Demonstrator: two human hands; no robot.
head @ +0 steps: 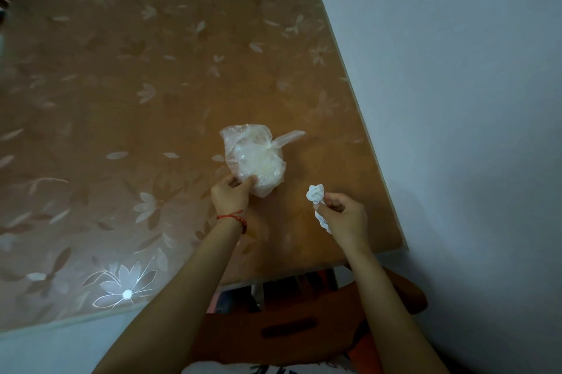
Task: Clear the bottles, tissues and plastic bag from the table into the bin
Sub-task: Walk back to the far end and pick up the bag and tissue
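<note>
The plastic bag (254, 160) lies on the counter (121, 99) just ahead of my left hand (232, 195), its long axis running away from me and its twisted tail pointing right. Something pale and rounded fills it; I cannot tell what. My left fingers pinch its near edge. My right hand (343, 215), raised just to the right of the bag, is clenched around a crumpled tissue (315, 194) that sticks out above and below the fist.

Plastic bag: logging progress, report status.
Left hand pinching plastic bag on table. Right hand holding crumpled tissues. No bottles or bin visible.
</note>
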